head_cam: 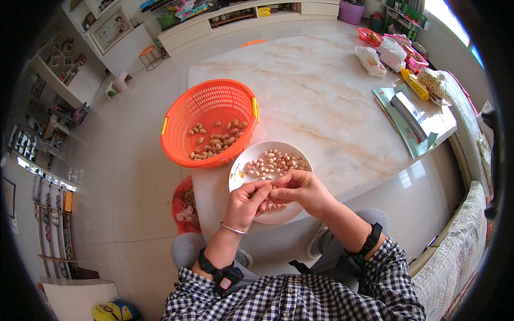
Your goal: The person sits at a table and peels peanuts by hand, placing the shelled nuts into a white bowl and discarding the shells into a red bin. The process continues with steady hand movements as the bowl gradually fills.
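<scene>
My left hand [247,202] and my right hand [299,190] meet over the near part of a white plate [277,218]. Their fingertips pinch a peanut [272,187], mostly hidden by the fingers. Shelled peanut kernels [277,160] lie on the plate, beyond and partly beneath my hands. Left of the plate, an orange plastic basket [217,94] with yellow handles holds unshelled peanuts [217,144].
A red bin [178,204] with waste stands below the marble-patterned table's [321,100] left edge. Books [409,116], a yellow packet [414,84] and plastic bags [391,54] lie at the right. A sofa [453,236] stands nearby.
</scene>
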A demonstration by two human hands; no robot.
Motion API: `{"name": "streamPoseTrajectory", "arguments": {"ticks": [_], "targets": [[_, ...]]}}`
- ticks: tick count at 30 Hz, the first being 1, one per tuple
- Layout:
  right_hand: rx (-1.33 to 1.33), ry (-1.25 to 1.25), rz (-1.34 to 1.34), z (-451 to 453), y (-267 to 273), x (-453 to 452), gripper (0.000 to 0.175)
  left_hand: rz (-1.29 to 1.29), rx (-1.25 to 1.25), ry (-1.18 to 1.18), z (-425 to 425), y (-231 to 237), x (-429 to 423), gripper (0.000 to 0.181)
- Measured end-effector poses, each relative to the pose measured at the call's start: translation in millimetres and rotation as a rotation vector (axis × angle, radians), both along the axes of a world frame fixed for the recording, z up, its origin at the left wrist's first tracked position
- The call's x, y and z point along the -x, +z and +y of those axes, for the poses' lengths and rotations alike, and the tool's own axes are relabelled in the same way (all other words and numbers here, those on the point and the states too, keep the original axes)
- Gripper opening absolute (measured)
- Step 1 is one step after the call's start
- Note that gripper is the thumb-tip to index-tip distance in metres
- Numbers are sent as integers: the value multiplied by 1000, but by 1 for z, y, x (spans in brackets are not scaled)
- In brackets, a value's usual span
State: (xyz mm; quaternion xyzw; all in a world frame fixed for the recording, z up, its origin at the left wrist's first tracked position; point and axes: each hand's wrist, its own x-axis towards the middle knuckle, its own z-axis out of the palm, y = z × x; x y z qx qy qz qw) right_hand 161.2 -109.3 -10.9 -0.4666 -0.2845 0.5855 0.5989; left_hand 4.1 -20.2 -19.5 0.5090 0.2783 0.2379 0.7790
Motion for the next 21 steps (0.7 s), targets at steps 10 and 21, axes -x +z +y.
{"name": "streamPoseTrajectory", "arguments": {"ticks": [10,21], "targets": [[-252,-119,-791,-7,14,1,12,66,-515,92,1,-1,-2,18],[-92,-71,-298,0,4,1,15,-16,-166,152,-9,-7,-7,19]]}}
